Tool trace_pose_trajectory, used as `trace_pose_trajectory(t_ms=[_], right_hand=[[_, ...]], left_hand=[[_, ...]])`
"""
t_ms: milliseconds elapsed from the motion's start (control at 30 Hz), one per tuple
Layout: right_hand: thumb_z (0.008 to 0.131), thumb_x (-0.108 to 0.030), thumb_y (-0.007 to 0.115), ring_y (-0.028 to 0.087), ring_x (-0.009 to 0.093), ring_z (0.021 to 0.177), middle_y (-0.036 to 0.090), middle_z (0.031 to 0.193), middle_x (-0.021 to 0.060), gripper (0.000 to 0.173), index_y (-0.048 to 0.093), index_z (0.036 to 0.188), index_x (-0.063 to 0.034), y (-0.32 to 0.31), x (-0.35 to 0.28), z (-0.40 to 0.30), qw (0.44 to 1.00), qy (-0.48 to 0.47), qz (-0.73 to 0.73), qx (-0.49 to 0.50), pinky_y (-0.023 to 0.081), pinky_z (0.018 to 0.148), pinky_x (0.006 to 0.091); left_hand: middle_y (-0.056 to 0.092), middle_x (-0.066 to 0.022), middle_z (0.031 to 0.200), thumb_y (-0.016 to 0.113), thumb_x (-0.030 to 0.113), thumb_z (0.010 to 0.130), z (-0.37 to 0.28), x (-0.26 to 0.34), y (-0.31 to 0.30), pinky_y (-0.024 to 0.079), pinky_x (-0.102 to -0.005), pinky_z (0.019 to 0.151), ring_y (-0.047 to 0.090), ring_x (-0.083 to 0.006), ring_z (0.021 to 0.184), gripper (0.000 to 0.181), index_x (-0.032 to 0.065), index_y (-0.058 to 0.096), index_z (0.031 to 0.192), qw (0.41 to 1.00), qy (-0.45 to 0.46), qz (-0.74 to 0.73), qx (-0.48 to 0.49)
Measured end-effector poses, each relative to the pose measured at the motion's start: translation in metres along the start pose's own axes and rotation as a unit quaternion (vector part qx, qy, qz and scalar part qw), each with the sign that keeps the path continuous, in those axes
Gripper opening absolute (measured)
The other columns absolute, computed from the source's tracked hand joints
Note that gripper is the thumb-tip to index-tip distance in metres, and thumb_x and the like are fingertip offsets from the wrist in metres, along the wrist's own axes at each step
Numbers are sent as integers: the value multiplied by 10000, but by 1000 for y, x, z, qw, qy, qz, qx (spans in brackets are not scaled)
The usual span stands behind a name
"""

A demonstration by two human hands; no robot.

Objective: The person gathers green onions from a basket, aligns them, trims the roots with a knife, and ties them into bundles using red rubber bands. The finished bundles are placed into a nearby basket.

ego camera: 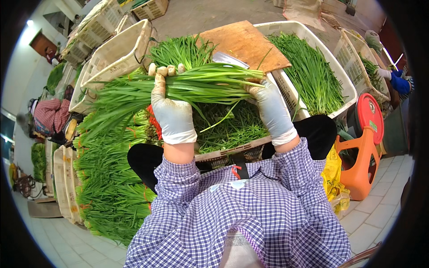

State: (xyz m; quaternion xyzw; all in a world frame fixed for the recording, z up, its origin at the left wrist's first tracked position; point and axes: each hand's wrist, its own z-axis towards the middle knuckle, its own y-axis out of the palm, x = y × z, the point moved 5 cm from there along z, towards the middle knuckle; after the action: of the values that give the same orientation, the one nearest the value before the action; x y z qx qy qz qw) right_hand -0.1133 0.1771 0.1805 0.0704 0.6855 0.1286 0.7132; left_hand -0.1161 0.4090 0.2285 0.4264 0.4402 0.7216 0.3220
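A bunch of garlic chives [207, 82] lies sideways before my chest, its leaves trailing to the left and its pale stem ends to the right. Around its middle curl the fingers of my left hand [172, 115], in a soiled white glove. My right hand [273, 109], gloved too, holds the stem end; the bunch partly hides its fingers. Beneath both hands, a crate [234, 149] contains loose chive leaves [234, 129]. Red ties [155, 122] hang beside my left wrist. Beyond the bunch, more chives [182, 52] rest near a wooden board [244, 40] bearing a pale flat strip [229, 59].
Tied chive bunches [110, 174] are stacked at my left. A white crate of chives [348, 90] stands at right, near an orange stool [357, 167] and a red lid [370, 117]. Another white crate [117, 50] is back left. Other people [52, 112] sit on both sides.
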Motion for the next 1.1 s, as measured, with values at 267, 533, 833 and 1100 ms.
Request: trace_pose_trajectory(t_ms=[267,533,833,1100], right_hand=[[920,-222,660,671,229,979,689,1009,118,449,561,1300,-3,-38,40,14,950,-26,-298,-92,531,830,304],[907,-213,562,647,397,851,676,906,186,194,643,919,-38,91,130,-13,788,-205,-492,-308,534,711,434],[793,-227,737,575,329,1190,604,1269,204,514,606,1247,-24,-30,62,10,866,-167,-459,-110,447,1023,396],[692,-303,827,653,337,977,675,1036,200,750,517,1323,-42,89,-37,37,812,-319,-488,-46,502,873,409]], left_hand=[[642,-124,959,515,102,978,20,26,-12,483,-518,1021,605,-254,946,153,21,637,1025,997,25,-54,47],[651,-103,940,588,45,927,20,34,26,491,-499,1008,615,-230,904,128,7,627,1043,996,71,40,-23],[641,-75,892,560,29,945,40,56,46,518,-327,846,612,-177,883,266,58,546,1209,958,176,226,-26],[643,-117,992,612,42,926,22,-24,43,529,-375,890,626,-236,916,213,-13,572,1128,985,-86,147,26]])
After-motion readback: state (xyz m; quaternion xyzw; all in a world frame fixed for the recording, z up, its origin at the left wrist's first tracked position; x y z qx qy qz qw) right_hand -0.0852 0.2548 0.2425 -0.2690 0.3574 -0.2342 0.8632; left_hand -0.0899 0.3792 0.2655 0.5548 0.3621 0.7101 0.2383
